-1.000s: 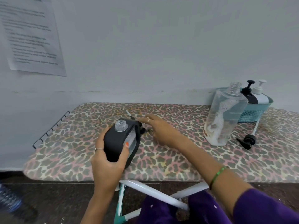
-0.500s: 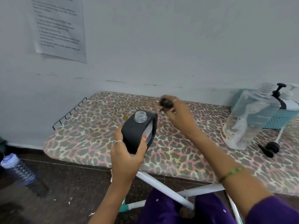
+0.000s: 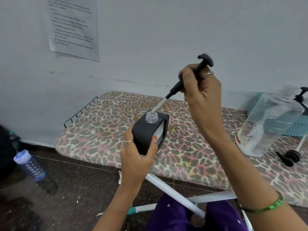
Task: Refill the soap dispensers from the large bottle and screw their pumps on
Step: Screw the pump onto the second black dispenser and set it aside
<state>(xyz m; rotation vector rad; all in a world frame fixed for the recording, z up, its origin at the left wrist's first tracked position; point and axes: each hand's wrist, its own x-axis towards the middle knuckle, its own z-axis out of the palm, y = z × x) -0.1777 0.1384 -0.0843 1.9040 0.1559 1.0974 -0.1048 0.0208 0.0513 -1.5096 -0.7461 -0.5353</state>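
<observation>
Left hand gripping black rectangular plastic soap dispenser above leopard-print padded board edge. Right hand at 1 o'clock, pinching black plastic pump; clear dip tube tip entering dispenser neck. Large clear plastic bottle standing at 3 o'clock.

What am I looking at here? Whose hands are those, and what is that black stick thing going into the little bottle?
A camera on a person's head looks down at their two hands. The left hand grips a small black soap dispenser with a clear screw neck. The right hand holds a black pump with a thin white tube, whose tip sits at the open neck. On the leopard-print ironing board stand a large clear plastic bottle and a teal basket; another black pump lies beside them.
</observation>
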